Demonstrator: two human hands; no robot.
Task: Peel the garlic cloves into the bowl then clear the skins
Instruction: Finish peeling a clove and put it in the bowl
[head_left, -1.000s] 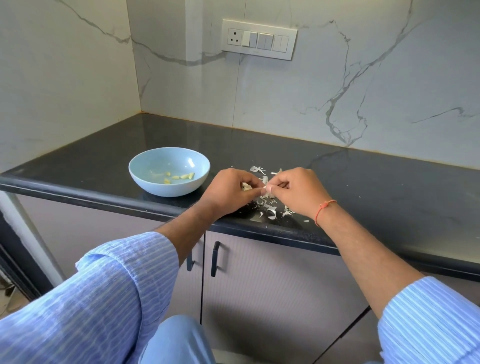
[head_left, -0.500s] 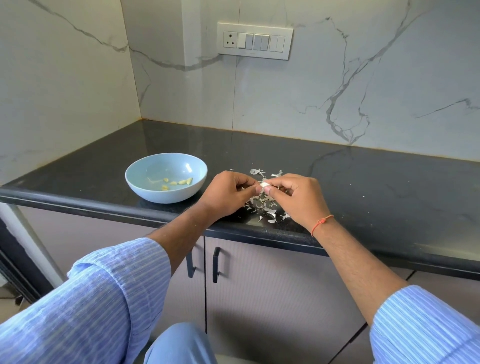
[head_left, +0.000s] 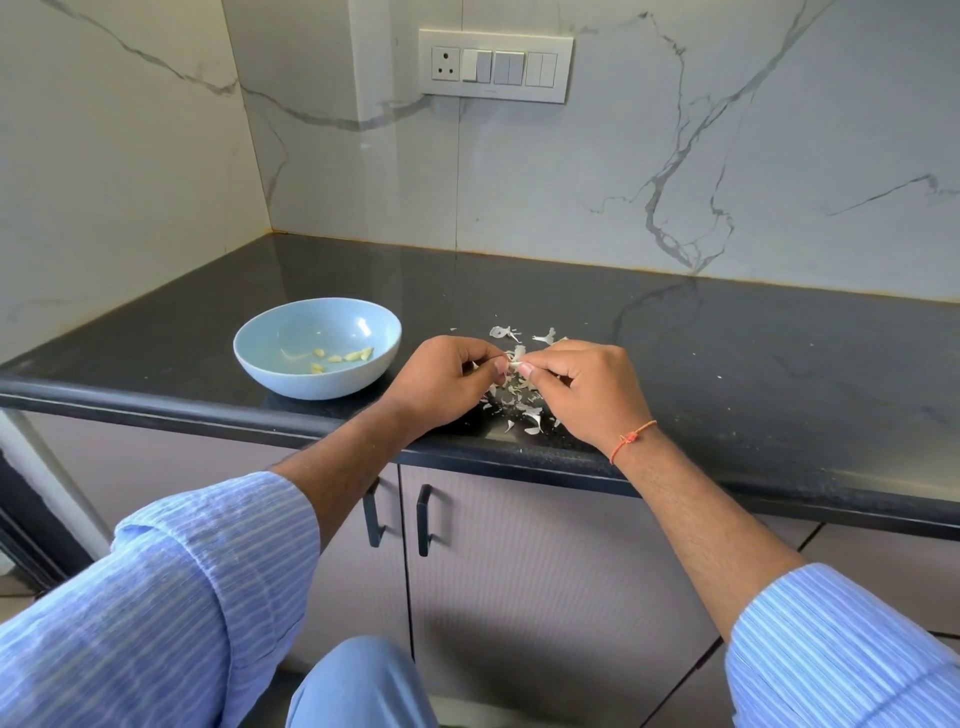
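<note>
A clove (head_left: 514, 364) is held between the two hands just above the counter (head_left: 727, 364), over its front edge and a little right of the bowl (head_left: 270, 332). The left hand (head_left: 447, 379) is curled round it, with only a small pale part showing past the thumb; the right hand (head_left: 587, 389) pinches the papery end between thumb and forefinger, as if a strip of skin is being drawn off. How much skin is left cannot be told — the clove is mostly hidden.

The clove is judged to be light, firm and small, and slippery once bared, so it is best gripped at its blunt end with the skin taken at the tip. The skins (head_left: 519, 410) are thin, dry flakes, scattered under and behind the hands near the front edge. They will be stirred by the least draught and are better swept together with a flat palm than picked up singly.

A few peeled cloves (head_left: 353, 356) lie in the bottom of the bowl, which stands near the counter's front edge towards its left end. Peeling is judged to be under way, the clearing not yet begun.
</note>
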